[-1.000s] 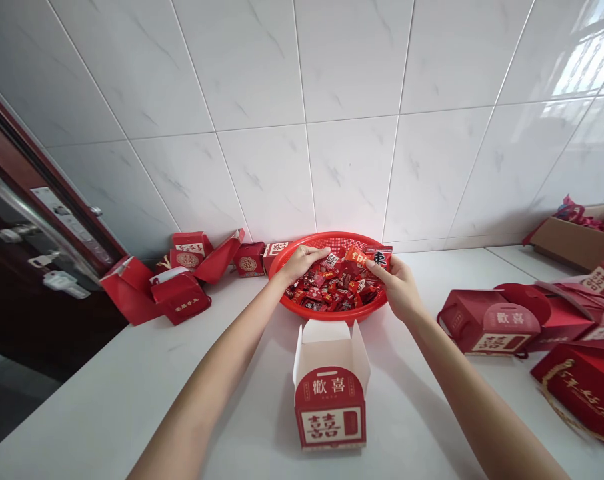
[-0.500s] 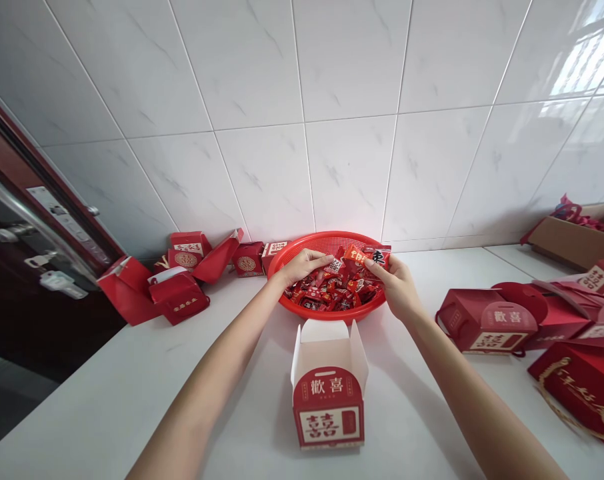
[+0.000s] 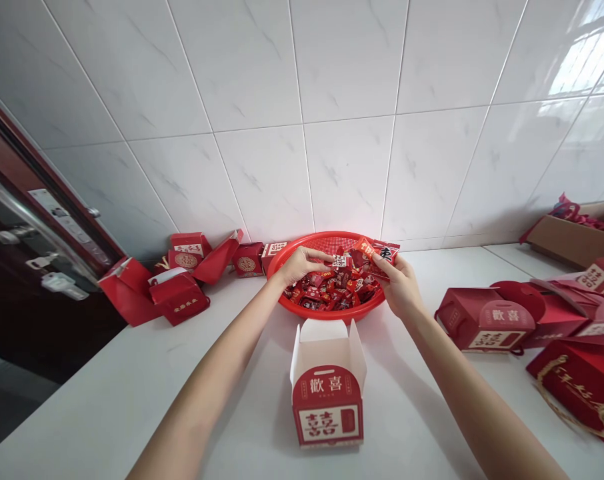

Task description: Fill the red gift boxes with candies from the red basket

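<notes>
A red plastic basket (image 3: 332,312) full of wrapped candies (image 3: 327,291) stands against the tiled wall. Over its left side, my left hand (image 3: 305,263) pinches a small red-and-white wrapped candy (image 3: 340,261) between thumb and fingers. My right hand (image 3: 399,283) is at the basket's right rim, closed on red candy packets (image 3: 386,249); one is orange-red, another bears a dark character on white. In front of the basket, between my forearms, an open red-and-white gift box (image 3: 328,407) sits upright with its flaps raised.
Several red gift boxes (image 3: 179,297) lie at the left by the wall. More boxes (image 3: 487,320) stand at the right, one with a rope handle (image 3: 552,393). A cardboard box (image 3: 562,237) with ribbon-like pink material is behind them. A door with keys (image 3: 62,283) is at far left.
My left hand has lifted a candy slightly from the pile. My right hand has shifted a little to the right with its packets, tilting them. The gift box stays put.
</notes>
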### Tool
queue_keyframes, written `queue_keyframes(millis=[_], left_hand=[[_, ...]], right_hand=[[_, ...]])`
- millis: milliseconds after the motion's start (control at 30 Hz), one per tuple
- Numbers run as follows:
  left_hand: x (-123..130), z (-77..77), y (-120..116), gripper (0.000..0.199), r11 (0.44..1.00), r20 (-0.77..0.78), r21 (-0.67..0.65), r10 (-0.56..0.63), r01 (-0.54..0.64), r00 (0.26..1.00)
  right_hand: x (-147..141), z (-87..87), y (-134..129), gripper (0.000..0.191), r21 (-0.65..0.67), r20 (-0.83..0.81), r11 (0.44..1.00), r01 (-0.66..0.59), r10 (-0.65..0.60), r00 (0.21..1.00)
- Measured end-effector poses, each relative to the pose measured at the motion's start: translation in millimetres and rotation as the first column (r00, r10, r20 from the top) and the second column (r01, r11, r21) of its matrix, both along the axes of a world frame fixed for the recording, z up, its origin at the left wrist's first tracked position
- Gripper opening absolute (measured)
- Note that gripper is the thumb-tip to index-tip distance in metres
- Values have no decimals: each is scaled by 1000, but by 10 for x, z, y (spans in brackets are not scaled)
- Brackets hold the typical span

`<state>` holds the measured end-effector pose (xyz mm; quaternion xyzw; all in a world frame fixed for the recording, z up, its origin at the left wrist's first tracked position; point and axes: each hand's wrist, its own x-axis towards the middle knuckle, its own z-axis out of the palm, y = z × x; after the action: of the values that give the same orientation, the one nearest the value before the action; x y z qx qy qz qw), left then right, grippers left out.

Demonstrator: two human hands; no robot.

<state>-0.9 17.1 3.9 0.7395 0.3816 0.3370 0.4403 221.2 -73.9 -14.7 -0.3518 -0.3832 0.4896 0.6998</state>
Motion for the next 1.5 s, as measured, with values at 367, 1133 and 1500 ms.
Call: queue_keyframes(millis=[367, 1133, 1500], left_hand=[[12, 27, -21, 12, 999, -29, 35, 17, -16, 999], [-103, 281, -856, 26, 966, 335, 146, 154, -213, 930], [-51, 305, -1404, 52, 959, 432, 135, 169, -249, 886]], right_hand=[[-8, 10, -8, 43, 15, -7, 1000, -3, 3, 1000], [-82, 334, -258, 37, 26, -113, 952, -305, 306, 945], [-201, 529, -563, 29, 41, -8, 889, -457, 457, 889]])
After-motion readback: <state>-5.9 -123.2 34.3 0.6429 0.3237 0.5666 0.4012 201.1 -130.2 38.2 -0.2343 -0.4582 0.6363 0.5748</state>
